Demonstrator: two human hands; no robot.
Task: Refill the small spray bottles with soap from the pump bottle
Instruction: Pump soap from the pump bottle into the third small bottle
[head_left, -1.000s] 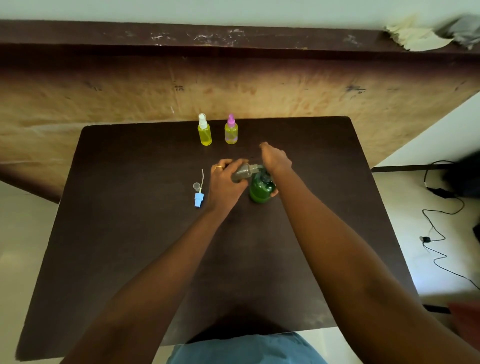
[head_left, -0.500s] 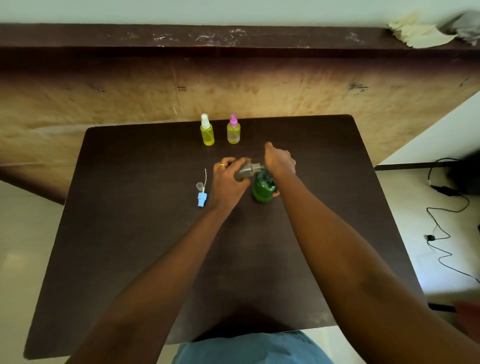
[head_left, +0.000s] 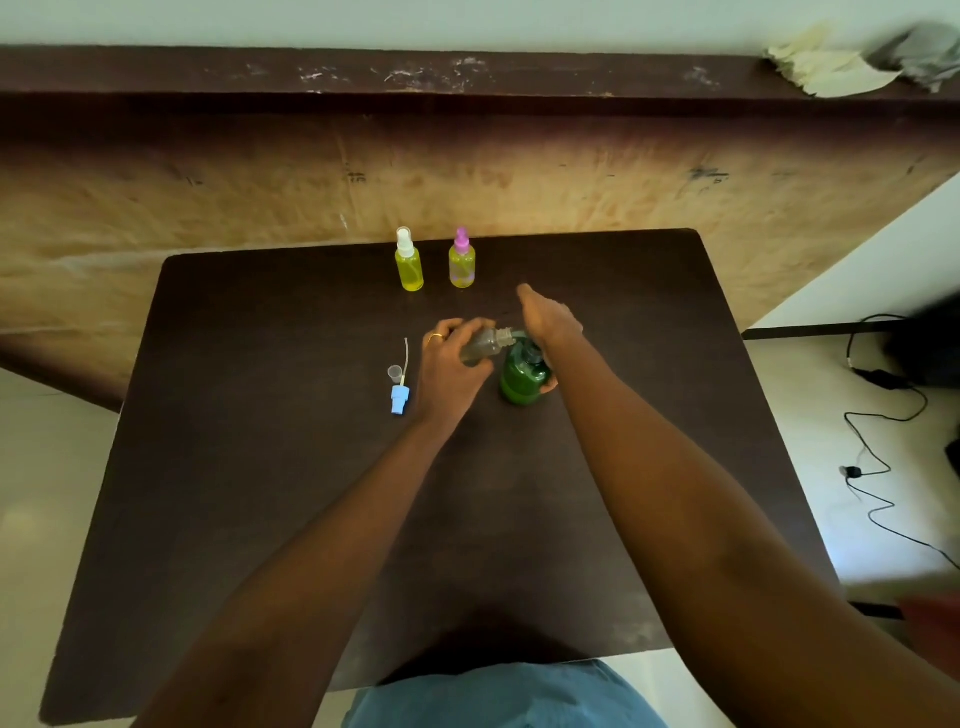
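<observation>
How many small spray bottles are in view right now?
3: a white-capped one and a pink-capped one standing at the back; an uncapped one tilted in the left hand. None seems hidden.

You face a dark counter (head_left: 260, 519) before a worn wooden panel (head_left: 208, 197); black cables (head_left: 852, 472) (right side) lie on the pale floor (head_left: 800, 415).

Spray bottles (head_left: 435, 260) behind pump btl (head_left: 523, 375)
</observation>
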